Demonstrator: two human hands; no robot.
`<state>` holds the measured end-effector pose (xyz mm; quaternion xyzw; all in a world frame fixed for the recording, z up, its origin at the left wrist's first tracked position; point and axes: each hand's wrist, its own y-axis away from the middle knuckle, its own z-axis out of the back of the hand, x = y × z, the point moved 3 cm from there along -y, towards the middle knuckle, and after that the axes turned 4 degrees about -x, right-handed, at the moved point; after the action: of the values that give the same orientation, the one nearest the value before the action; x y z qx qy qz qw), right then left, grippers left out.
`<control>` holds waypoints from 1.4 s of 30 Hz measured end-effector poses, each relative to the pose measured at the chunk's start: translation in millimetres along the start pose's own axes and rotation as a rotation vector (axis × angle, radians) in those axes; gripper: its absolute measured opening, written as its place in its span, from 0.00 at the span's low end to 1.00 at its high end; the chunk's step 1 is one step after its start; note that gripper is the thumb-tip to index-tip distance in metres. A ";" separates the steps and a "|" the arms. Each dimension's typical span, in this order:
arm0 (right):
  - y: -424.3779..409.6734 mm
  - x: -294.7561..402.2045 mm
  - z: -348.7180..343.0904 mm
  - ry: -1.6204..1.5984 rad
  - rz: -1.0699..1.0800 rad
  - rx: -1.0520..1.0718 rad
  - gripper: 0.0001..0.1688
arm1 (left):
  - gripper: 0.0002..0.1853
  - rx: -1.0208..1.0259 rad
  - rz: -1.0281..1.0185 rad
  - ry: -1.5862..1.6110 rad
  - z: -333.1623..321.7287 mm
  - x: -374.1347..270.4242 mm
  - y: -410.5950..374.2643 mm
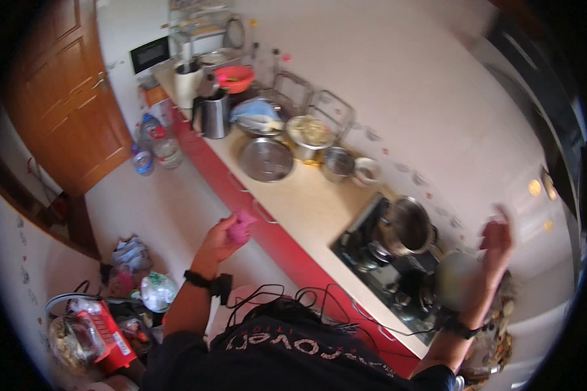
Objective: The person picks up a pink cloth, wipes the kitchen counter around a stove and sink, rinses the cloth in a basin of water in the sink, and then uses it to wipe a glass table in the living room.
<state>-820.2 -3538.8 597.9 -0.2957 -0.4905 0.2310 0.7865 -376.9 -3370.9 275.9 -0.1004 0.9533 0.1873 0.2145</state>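
Observation:
My left hand (220,242) is closed around a crumpled pink cloth (241,226), held over the floor beside the red cabinet fronts. My right hand (496,244) is raised on the right near the tiled wall, blurred, its fingers partly spread and nothing visible in them. Left of it, a deep metal pot (410,224) sits tilted in view at the back of the black glass gas hob (396,278). A pale round item (457,281), too blurred to name, lies next to my right forearm and is partly covered by it.
Along the beige counter (308,200) stand a round metal tray (265,160), a bowl of food (310,132), a metal jug (215,115) and a red basin (235,79). Water bottles (161,141) stand on the floor near a wooden door (68,97). Bags (159,291) and cables (318,298) are close by.

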 end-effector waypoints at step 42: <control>467.2 724.1 -1385.7 -0.559 0.071 2.126 0.25 | 0.15 -0.820 -1.029 -0.321 544.8 -974.8 204.9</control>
<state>702.3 -3060.5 257.9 0.5813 -0.1932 0.6171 0.4940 635.1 -2858.2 319.1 -0.5859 0.5921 0.4205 0.3597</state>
